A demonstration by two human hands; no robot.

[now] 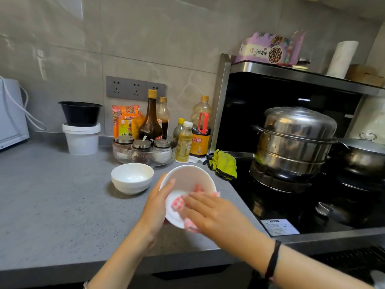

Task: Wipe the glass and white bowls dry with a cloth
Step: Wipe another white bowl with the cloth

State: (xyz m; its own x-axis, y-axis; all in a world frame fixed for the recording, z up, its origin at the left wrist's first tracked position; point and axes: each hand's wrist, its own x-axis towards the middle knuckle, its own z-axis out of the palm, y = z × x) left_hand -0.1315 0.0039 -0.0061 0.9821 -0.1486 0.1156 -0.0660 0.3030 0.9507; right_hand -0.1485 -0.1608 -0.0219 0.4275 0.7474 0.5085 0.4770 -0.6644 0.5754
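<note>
My left hand (156, 207) grips a white bowl (187, 178) by its left rim and holds it tilted above the grey counter. My right hand (210, 213) presses a pink-and-white cloth (178, 202) into the inside of that bowl, fingers laid over the cloth. A second white bowl (132, 177) stands upright on the counter just to the left. A glass bowl (145, 157) holding three lidded spice jars sits behind the white bowls.
Sauce and oil bottles (201, 130) line the wall behind the glass bowl. A yellow-green rag (224, 164) lies at the stove edge. A steel steamer pot (291, 140) stands on the black hob at the right. A white bucket (81, 138) with a black bowl stands back left.
</note>
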